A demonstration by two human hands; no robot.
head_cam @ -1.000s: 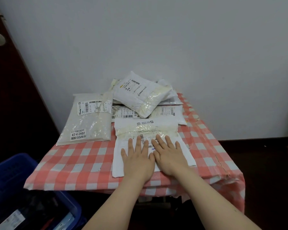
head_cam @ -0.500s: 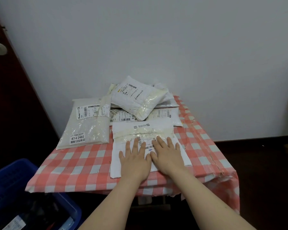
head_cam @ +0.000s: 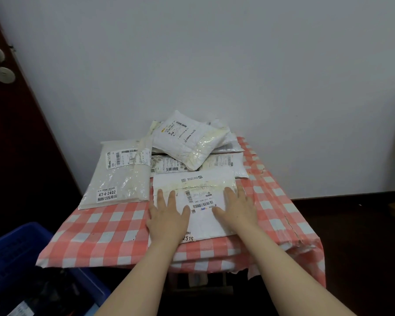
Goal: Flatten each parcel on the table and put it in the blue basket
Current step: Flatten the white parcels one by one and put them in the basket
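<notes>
- Both hands lie flat with fingers straight and spread, gripping nothing. Left hand (head_cam: 167, 215) presses the near-left part of the thin white plastic mailer parcel (head_cam: 203, 224), and right hand (head_cam: 237, 208) presses its right side.
- Location: this parcel lies at the near edge of the table draped in a red-and-white checked cloth (head_cam: 105, 229), touching the pile behind it.
- Progress, judged: early. The pressed parcel is at the flattening step and not yet in the blue slotted plastic basket (head_cam: 14, 252), which stands low left, well apart.
- Basket contents are dark and cut off by the frame. One label shows; the count cannot be told.
- Remaining: a translucent crinkled bag parcel (head_cam: 121, 179), a puffy white padded parcel (head_cam: 187, 137) on top, and flat white labelled parcels (head_cam: 224, 163) beneath.
- Materials: glossy film and yellowed tape bands. The pressed mailer looks nearly flat.
</notes>
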